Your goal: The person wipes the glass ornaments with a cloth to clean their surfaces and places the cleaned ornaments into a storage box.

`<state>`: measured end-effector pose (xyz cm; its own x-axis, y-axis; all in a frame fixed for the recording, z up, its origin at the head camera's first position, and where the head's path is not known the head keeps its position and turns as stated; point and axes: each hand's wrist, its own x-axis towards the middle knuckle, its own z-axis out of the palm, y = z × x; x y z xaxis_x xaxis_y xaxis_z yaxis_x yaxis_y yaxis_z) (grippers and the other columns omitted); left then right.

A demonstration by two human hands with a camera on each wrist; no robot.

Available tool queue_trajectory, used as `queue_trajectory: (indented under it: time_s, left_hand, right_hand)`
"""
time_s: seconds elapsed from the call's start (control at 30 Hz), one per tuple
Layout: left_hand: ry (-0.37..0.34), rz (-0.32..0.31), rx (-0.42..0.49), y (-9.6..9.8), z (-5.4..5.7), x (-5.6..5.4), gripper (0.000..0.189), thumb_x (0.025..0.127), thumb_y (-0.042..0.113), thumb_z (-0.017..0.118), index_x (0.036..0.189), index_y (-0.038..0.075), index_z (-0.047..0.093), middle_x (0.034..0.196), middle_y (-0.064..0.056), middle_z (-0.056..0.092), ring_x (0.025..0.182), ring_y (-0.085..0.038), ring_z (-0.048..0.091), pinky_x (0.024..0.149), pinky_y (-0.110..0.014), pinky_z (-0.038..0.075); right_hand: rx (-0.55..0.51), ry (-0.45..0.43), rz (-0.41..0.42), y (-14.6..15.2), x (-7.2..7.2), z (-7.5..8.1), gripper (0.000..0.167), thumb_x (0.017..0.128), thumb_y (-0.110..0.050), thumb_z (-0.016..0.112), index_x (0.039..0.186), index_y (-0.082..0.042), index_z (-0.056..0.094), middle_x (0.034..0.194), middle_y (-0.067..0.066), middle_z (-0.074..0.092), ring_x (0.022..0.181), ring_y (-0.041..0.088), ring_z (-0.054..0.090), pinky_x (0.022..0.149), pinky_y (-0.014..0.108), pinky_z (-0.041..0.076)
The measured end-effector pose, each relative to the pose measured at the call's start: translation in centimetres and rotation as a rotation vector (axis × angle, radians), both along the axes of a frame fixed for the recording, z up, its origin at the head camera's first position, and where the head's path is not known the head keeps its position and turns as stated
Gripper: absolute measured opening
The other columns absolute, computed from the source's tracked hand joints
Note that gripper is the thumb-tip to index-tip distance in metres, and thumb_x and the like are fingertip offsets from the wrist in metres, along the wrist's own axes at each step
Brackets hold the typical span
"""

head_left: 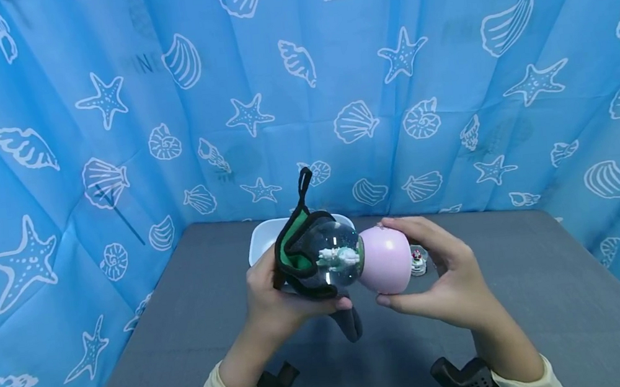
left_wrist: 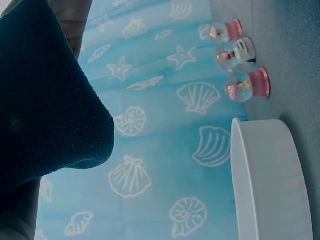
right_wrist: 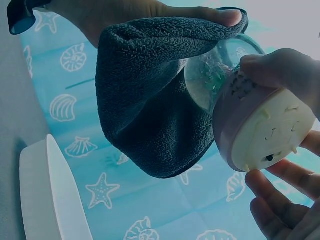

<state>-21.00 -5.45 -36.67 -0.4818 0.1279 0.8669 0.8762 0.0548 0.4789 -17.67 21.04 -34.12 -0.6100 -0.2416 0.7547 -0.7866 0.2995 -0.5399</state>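
A snow globe with a clear glass ball [head_left: 338,262] and a rounded pink base [head_left: 386,261] is held sideways above the table. My right hand [head_left: 457,269] grips the base between thumb and fingers. In the right wrist view, the pale underside [right_wrist: 272,132] of the base faces the camera. My left hand [head_left: 275,299] holds a dark grey terry cloth [right_wrist: 145,95] folded around the ball, its thumb along the cloth's edge. Black trim, a green inner face and a hanging loop [head_left: 303,185] show on the cloth in the head view. White figures are visible inside the ball.
Behind my left hand, a white basin [head_left: 260,235] stands on the grey table [head_left: 206,278]. Three smaller snow globes stand in a row beyond it, the nearest with a pink base [left_wrist: 259,82]. A blue shell-patterned curtain [head_left: 300,95] hangs behind the table.
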Motion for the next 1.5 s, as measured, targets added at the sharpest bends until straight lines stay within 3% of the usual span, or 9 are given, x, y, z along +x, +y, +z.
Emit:
queue_trajectory:
  time_s: [0.6,1.0,1.27,1.5]
  left_hand:
    - [0.036,-0.007,-0.004,0.27,0.43,-0.05,0.087,0.074,0.058,0.091,0.138,0.004,0.065,0.124,-0.014,0.076,0.113,-0.026,0.075,0.098,-0.036,0.063]
    - [0.082,0.012,-0.027,0.42,0.4,0.06,0.088,0.073,0.057,0.093,0.136,0.003,0.066,0.124,-0.015,0.076,0.114,-0.027,0.075,0.101,-0.036,0.062]
    - [0.116,0.029,-0.054,0.46,0.48,0.19,0.09,0.072,0.055,0.094,0.138,0.001,0.064,0.125,-0.015,0.075,0.114,-0.027,0.074,0.099,-0.033,0.062]
    - [0.122,0.031,-0.051,0.5,0.38,0.3,0.094,0.07,0.057,0.095,0.139,0.001,0.064,0.128,-0.016,0.074,0.114,-0.027,0.074,0.097,-0.033,0.064]
  right_hand:
    - [0.039,-0.035,-0.087,0.07,0.11,-0.02,0.09,0.054,-0.004,0.101,0.137,-0.004,0.069,0.131,0.007,0.073,0.116,0.014,0.067,0.082,0.019,0.06]
    - [-0.005,-0.057,-0.061,0.02,-0.11,-0.59,0.077,0.061,-0.008,0.096,0.134,-0.01,0.072,0.125,0.005,0.075,0.101,0.013,0.068,0.075,0.021,0.061]
    - [-0.013,-0.147,-0.062,0.04,0.05,-0.52,0.07,0.064,-0.005,0.09,0.132,-0.008,0.073,0.126,0.001,0.076,0.104,0.011,0.07,0.084,0.022,0.063]
    - [-0.034,-0.175,-0.052,0.06,-0.04,-0.65,0.055,0.071,-0.008,0.085,0.125,-0.006,0.075,0.117,-0.007,0.077,0.092,0.011,0.071,0.075,0.024,0.063]
